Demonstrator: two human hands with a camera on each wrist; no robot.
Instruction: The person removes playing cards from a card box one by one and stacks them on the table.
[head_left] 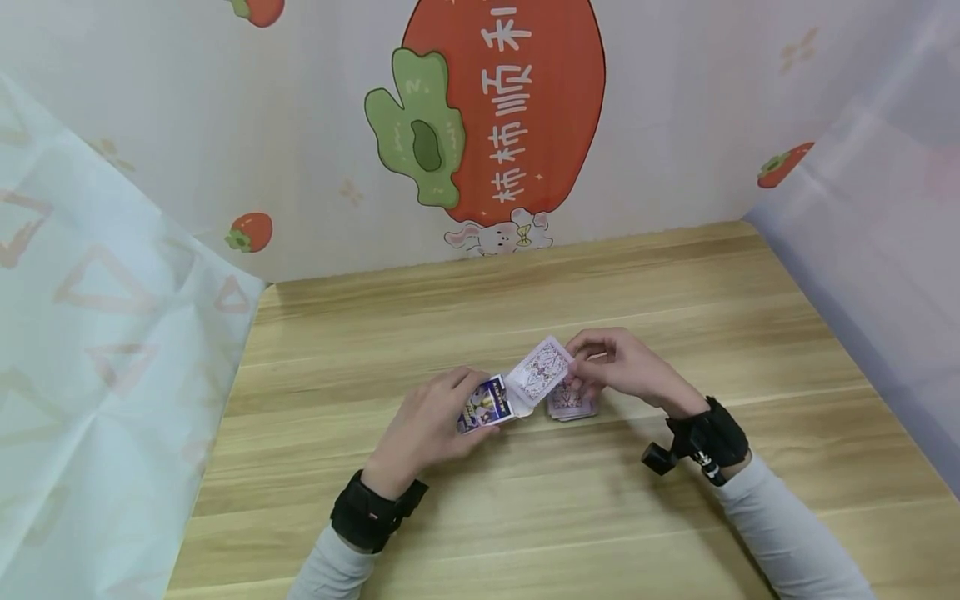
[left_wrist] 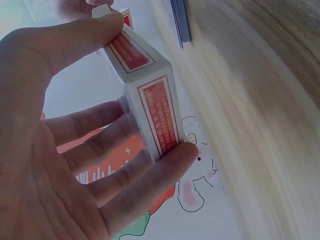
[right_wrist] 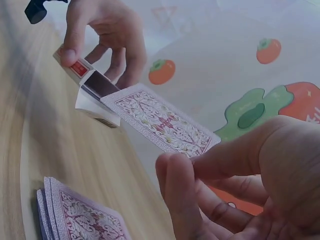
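My left hand grips a playing card box, thumb on one narrow side and fingers round the other. White with red panels on its edges, the box has its open end turned to the right, and its flap hangs out. Between thumb and fingertips, my right hand pinches a playing card by its near corner. The card's far end overlaps the box mouth in the right wrist view. Below the right hand lies a pile of patterned playing cards on the table.
The wood-grain table runs back to a white cloth printed with persimmons and a rabbit. More pale cloth hangs at the left and right sides. Each wrist wears a black camera strap.
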